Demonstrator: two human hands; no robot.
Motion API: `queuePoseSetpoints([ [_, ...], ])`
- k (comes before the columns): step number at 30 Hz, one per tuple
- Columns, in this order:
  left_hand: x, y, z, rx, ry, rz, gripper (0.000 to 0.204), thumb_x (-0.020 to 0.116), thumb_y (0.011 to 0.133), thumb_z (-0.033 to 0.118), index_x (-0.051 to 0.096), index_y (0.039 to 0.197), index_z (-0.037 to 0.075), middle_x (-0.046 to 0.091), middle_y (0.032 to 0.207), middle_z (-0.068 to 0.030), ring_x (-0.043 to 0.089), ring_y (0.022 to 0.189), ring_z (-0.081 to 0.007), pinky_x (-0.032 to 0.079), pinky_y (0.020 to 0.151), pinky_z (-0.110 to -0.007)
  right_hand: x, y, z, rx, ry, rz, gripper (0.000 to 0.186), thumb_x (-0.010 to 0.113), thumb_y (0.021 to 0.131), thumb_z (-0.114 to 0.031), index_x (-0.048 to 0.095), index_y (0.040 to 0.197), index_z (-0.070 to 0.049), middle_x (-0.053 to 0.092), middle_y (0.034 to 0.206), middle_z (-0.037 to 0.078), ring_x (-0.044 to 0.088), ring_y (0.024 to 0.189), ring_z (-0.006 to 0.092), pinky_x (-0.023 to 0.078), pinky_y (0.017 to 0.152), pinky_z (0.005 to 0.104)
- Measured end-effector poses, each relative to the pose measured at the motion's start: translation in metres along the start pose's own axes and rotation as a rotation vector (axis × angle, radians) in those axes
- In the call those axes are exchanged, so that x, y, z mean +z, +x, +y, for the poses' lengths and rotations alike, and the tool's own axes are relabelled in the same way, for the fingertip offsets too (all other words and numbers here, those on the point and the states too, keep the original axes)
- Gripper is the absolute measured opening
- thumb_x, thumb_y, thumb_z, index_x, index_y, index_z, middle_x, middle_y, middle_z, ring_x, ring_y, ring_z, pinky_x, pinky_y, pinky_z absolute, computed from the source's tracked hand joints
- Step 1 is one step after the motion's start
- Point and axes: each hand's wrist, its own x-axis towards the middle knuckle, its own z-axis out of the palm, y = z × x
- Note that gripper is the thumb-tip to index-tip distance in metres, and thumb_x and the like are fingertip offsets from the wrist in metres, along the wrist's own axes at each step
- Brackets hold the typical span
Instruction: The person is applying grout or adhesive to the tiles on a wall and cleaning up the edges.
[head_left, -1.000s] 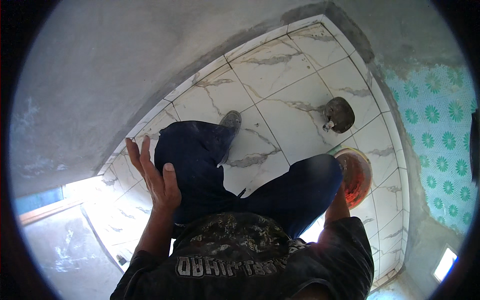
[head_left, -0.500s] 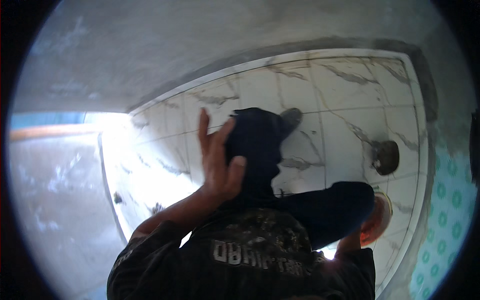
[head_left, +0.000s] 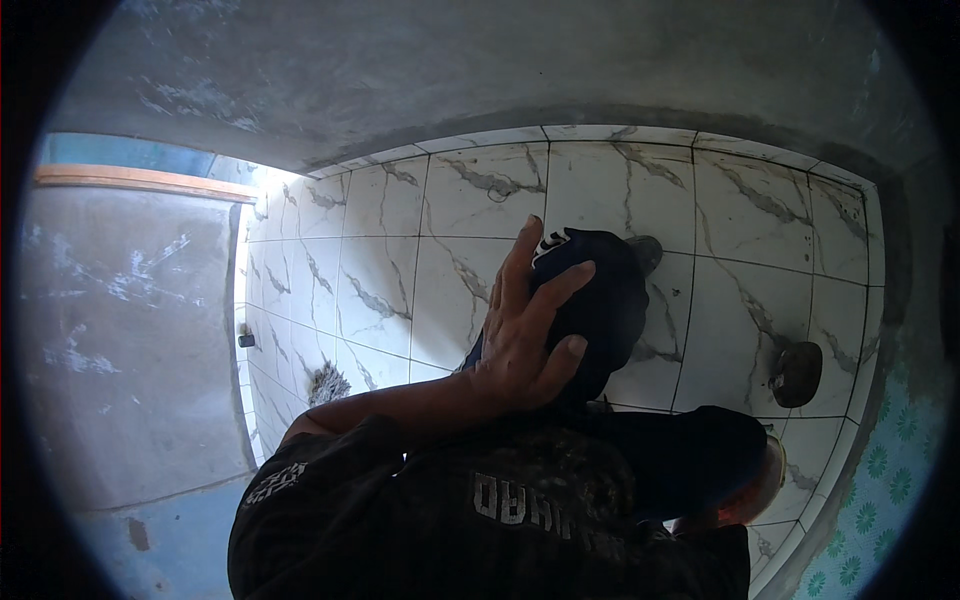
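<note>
My left hand (head_left: 520,340) is open, fingers spread over my bent left knee in dark blue trousers (head_left: 615,310); I cannot tell whether it is touching the cloth. A grey shoe (head_left: 650,255) shows beyond that knee. My right hand (head_left: 700,524) is mostly hidden behind my right leg, low beside a round container with reddish-orange inside (head_left: 768,480); its fingers and anything in them are out of sight. A dark rounded object (head_left: 797,375), too dim to identify, lies on the marbled floor tiles (head_left: 735,320) ahead of the container.
Grey plastered walls (head_left: 480,60) rise beyond the tiled edge. A wooden beam (head_left: 140,178) crosses at the left. A shaggy grey bundle (head_left: 330,385) and a small dark block (head_left: 246,340) lie on the left floor. Green-flowered covering (head_left: 870,480) is on the right wall.
The view has swung leftward, showing more of the left floor and wall. My left hand, still spread, has moved over the top of my left knee.
</note>
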Motion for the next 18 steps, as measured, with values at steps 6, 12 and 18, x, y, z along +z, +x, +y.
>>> queuePoseSetpoints([
  [6,-0.003,0.003,0.003,-0.012,-0.001,-0.014,0.055,0.051,0.086,0.027,0.046,0.136,0.005,0.013,0.149,-0.0384,0.023,0.136,-0.0561,0.026,0.106,-0.063,-0.005,0.003,0.001,-0.015,-0.007,0.005,0.038,0.043,0.097,-0.024,0.055,0.124,0.000,0.068,0.097,0.012,0.066,0.082,0.0239,0.053,0.073,0.0359],
  [12,-0.001,0.003,0.003,-0.012,-0.019,0.006,0.054,0.052,0.087,0.027,0.047,0.136,0.005,0.015,0.149,-0.0381,0.025,0.136,-0.0556,0.026,0.107,-0.063,-0.006,0.004,0.005,-0.014,-0.006,0.007,0.038,0.044,0.097,-0.024,0.056,0.124,0.000,0.068,0.098,0.012,0.066,0.082,0.0243,0.054,0.073,0.0362],
  [18,0.001,0.001,-0.004,0.059,0.104,0.000,0.054,0.039,0.096,0.037,0.044,0.138,0.003,0.012,0.151,-0.0365,0.039,0.126,-0.0477,0.039,0.095,-0.053,-0.011,0.005,0.012,-0.021,-0.010,0.012,0.037,0.044,0.097,-0.023,0.056,0.123,0.000,0.068,0.098,0.013,0.066,0.083,0.0247,0.054,0.074,0.0365],
])
